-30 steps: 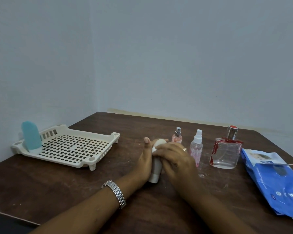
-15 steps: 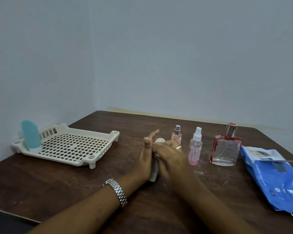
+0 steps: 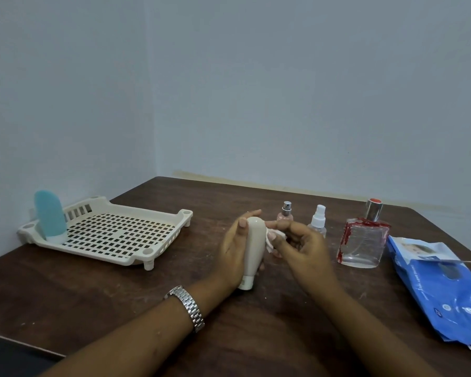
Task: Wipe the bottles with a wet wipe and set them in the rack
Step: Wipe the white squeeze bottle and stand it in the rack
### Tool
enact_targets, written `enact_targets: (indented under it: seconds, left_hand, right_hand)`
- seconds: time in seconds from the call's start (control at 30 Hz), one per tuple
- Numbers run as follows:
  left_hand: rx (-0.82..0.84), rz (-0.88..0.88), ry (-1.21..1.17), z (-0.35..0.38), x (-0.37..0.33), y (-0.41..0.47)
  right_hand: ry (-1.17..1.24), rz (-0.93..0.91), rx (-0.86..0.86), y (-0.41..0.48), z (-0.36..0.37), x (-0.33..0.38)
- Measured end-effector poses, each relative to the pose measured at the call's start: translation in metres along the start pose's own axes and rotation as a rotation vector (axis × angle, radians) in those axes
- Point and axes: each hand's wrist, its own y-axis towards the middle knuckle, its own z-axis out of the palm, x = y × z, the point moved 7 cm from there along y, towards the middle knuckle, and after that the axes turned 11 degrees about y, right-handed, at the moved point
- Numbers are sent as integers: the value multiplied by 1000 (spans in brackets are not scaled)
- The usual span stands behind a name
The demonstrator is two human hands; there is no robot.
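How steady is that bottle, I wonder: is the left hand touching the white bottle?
Touching. The head view shows the left hand wrapped round the white bottle, thumb pressed near its top.

Cream bottle: far side covered by the left hand gripping it; print near its cap too small to read. Wet wipe: mostly bunched inside the right hand pinching it. Pink spray bottle and clear spray bottle: lower bodies hidden behind the right hand. Blue wipe pack: cut by the right edge, lettering illegible. Dark object, lower-left corner: cropped, unidentifiable.
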Motion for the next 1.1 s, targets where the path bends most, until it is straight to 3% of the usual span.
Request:
enact_targets:
  seconds: [0.1,0.37,0.5,0.67,0.8,0.97,1.1]
  left_hand:
    - [-136,-87,-44,-13,7,5]
    - [-345,-260,-159,-31,19,3]
    - [-260,-321,-300,-26,20,5]
    - [-173,-419,-418,-16,22,3]
    - [-99,-350,-286,-7,19,2]
    - [-2,-232,-185,8,11,0]
    - [-18,-225,-242,8,10,0]
  right_hand:
    - [54,21,4,-4,5,-1]
    - [-117,85,138,-17,22,-17]
    - [-195,49,191,-23,28,-15]
    - [-346,-204,157,-19,28,3]
    - [-352,-279,12,-13,19,13]
    - [-206,-197,-165,-4,1,11]
    - [-344,-344,-92,-9,11,19]
